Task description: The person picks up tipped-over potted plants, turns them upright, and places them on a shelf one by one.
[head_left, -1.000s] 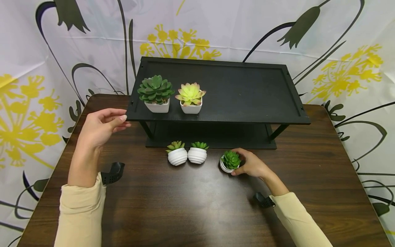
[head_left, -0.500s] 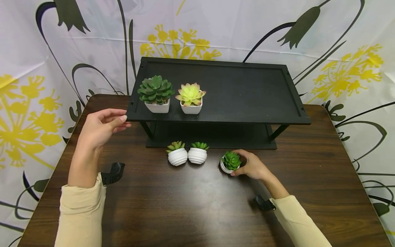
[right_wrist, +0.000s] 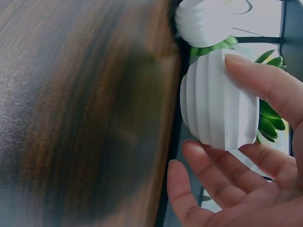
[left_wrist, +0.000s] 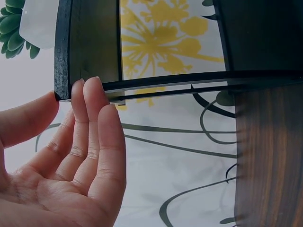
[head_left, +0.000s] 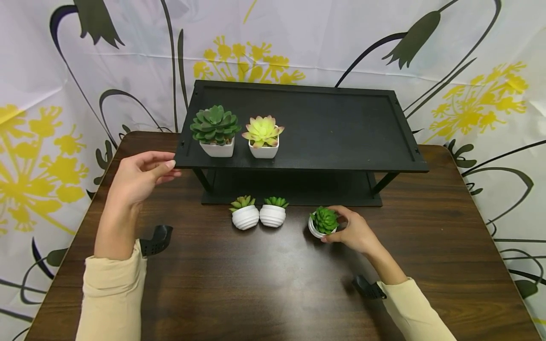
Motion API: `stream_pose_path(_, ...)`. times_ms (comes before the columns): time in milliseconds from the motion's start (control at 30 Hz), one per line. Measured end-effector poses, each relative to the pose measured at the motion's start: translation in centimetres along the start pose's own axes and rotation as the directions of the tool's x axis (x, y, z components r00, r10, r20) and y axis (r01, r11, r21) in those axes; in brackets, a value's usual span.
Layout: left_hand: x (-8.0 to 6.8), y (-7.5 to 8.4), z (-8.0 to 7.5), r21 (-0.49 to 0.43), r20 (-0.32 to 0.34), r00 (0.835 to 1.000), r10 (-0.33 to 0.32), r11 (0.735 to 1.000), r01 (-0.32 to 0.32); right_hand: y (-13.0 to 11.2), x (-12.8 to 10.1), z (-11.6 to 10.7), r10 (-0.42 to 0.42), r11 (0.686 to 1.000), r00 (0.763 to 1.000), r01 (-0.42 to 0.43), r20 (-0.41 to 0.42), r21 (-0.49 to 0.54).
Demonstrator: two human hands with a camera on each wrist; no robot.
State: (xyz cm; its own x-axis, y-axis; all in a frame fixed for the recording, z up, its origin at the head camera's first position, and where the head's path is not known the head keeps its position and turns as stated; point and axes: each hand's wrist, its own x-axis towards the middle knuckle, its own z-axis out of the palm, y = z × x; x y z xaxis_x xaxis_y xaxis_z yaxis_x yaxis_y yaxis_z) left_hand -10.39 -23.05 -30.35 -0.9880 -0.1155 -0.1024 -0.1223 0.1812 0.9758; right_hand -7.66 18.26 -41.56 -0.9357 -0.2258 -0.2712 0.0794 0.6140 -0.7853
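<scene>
My right hand (head_left: pixel 341 226) grips a small round ribbed white pot with a dark green succulent (head_left: pixel 324 221) on the brown table (head_left: pixel 256 289), in front of the black two-tier shelf (head_left: pixel 337 128). The right wrist view shows the thumb on top of the pot (right_wrist: pixel 213 104) and curled fingers (right_wrist: pixel 213 165) under it; the pot looks tilted. My left hand (head_left: pixel 168 169) is open, its straight fingers (left_wrist: pixel 90 109) touching the front left corner of the shelf's top board (left_wrist: pixel 85 42).
Two more round white pots (head_left: pixel 245 215) (head_left: pixel 273 214) stand side by side on the table before the shelf. Two square white pots with succulents (head_left: pixel 215 132) (head_left: pixel 263 137) sit on the top board's left part. A flowered curtain hangs behind.
My right hand has shifted the small pot slightly to the right and tipped it. The left hand has stayed at the shelf corner.
</scene>
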Motion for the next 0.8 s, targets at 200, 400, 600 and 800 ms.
stream_pose_path(200, 0.0, 0.0, 0.0, 0.01, 0.0, 1.0, -0.006, 1.0, 0.006, -0.9, -0.9, -0.5, -0.033, 0.999, 0.999, 0.031, -0.04, -0.029)
stream_pose_path(400, 0.0, 0.0, 0.0, 0.02, 0.0, 1.0, -0.002, 1.0, 0.002, -1.8, -1.6, -1.1, -0.045, 0.997, 0.997, 0.042, -0.06, -0.061)
stream_pose_path(600, 0.0, 0.0, 0.0, 0.032, 0.001, 1.0, -0.002, 0.999, 0.002, -2.3, -2.0, -1.6, -0.036, 0.999, 0.997, 0.034, -0.062, -0.032)
stream_pose_path(800, -0.1, 0.0, 0.0, 0.031, 0.001, 1.0, -0.002, 1.0, 0.002, -3.1, -2.5, -2.3, -0.064, 0.997, 0.995, 0.061, -0.073, -0.044)
